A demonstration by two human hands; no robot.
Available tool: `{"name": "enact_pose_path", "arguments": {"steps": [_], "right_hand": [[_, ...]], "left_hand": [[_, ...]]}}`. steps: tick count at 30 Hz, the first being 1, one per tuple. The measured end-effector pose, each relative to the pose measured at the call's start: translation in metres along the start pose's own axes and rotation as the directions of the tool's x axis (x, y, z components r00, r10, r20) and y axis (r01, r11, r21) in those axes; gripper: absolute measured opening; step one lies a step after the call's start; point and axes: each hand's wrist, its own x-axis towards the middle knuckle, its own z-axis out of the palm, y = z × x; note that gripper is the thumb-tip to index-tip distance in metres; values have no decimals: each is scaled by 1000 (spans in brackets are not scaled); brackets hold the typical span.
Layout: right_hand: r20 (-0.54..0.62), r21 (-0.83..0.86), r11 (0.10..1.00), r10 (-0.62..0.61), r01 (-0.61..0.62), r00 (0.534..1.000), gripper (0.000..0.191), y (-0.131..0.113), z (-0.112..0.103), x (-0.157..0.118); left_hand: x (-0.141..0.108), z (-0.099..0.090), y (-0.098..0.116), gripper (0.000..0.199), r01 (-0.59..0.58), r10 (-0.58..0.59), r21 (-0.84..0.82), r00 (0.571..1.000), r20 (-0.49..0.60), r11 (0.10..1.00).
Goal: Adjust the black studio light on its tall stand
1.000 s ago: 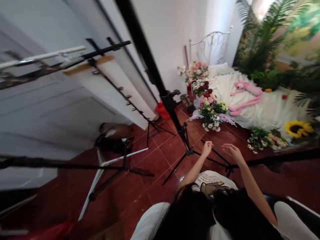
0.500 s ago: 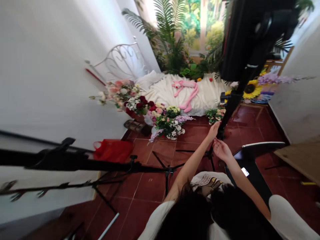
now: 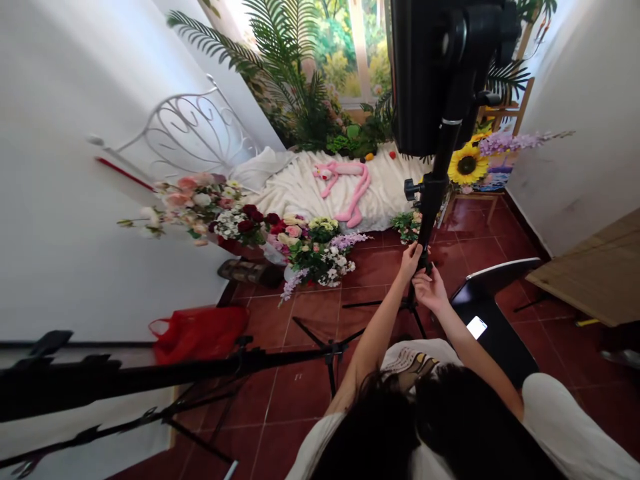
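Note:
A black upright stand (image 3: 434, 207) with a large black device (image 3: 425, 73) on top rises in front of me at the right of centre. My left hand (image 3: 411, 260) is closed round the lower part of its pole. Just below and to the right, my right hand (image 3: 430, 288) has its fingers curled at a small black knob (image 3: 425, 263) on the same pole. The fingertips partly hide the knob. Thin black legs spread on the floor beneath the pole.
Flower bunches (image 3: 320, 247) and a draped bed (image 3: 300, 183) with a pink plush toy (image 3: 357, 193) lie ahead. Another black stand (image 3: 200, 367) crosses the lower left near a red bag (image 3: 200, 331). A black chair (image 3: 493, 327) holds a phone (image 3: 477, 327) at right.
The view has turned to the right, so the scene sits further left. Both hands remain at the pole, with my left hand now closed round it.

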Motion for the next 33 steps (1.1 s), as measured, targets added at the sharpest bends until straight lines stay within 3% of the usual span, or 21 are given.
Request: {"name": "enact_pose_path", "arguments": {"steps": [8,14,18,21,23,24,26,27,29,31,33], "right_hand": [[-56,1,995,102,-102,993,20,-13,2,1],[-104,-37,996,77,-81,992,20,-15,5,-2],[-124,-223,974,5,-33,992,22,-12,9,-3],[-131,-479,875,-150,70,980,30,-12,14,-1],[-121,-705,689,-350,168,929,40,-14,19,0],[-83,-823,530,-469,205,879,43,-16,22,0],[105,-976,74,-663,204,741,40,-18,27,-2],[243,-970,-181,-697,162,674,33,-17,28,-4],[493,-809,-584,-624,57,606,18,-11,26,-10],[611,-640,-768,-500,12,614,10,0,19,-17],[639,-574,-818,-420,37,644,13,12,11,-22]], "left_hand": [[-1,4,5,69,-2,2,-10,999,-39,1000],[0,5,3,65,24,-24,-15,998,-57,1000],[0,4,-1,63,24,-26,-42,998,-55,999],[1,4,-2,64,18,-20,-42,999,-44,999],[2,3,-1,66,6,-7,-18,999,-36,1000],[2,3,-1,67,-1,1,-5,999,-32,1000],[2,3,0,67,-12,12,8,1000,-25,1000],[2,3,0,68,-14,14,8,1000,-21,1000],[1,3,1,68,-16,16,5,1000,-19,1000],[0,4,2,69,-4,4,6,1000,-24,1000],[-1,4,3,70,9,-9,10,999,-33,1000]]}}
